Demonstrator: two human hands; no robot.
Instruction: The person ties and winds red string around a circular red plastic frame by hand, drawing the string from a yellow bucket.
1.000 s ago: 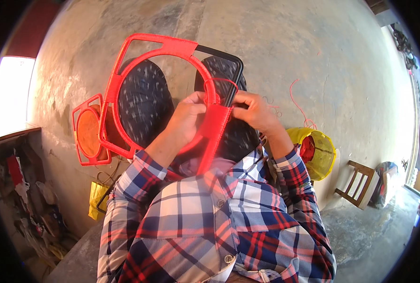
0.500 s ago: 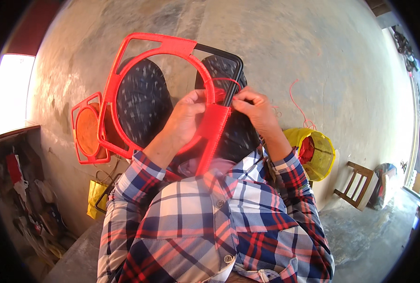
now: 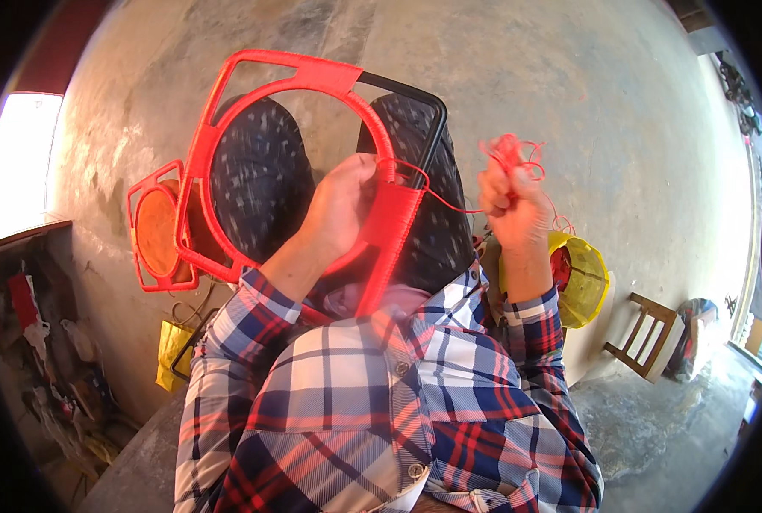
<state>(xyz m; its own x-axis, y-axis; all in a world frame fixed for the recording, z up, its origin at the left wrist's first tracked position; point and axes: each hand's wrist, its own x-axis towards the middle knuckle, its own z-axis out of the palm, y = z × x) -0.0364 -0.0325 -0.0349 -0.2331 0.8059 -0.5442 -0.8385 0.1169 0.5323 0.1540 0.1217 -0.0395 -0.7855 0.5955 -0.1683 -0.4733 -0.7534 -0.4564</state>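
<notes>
Metal frame (image 3: 312,154), on my lap: mostly wrapped in red cord, black top-right corner (image 3: 423,111) bare. My left hand (image 3: 342,201) grips the frame's centre bar; my right hand (image 3: 513,205), beside it, clenches the red cord (image 3: 509,154) taut.

A yellow bag (image 3: 173,353) is seen hanging low at the left by the wall, and a yellow mesh sack (image 3: 582,272) holding something red is seen at the right; no labels, signs or screens are shown.

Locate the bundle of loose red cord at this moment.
In the head view, the red cord bundle sits right of centre, gripped in the raised right hand, beside the red-wrapped frame.
</notes>
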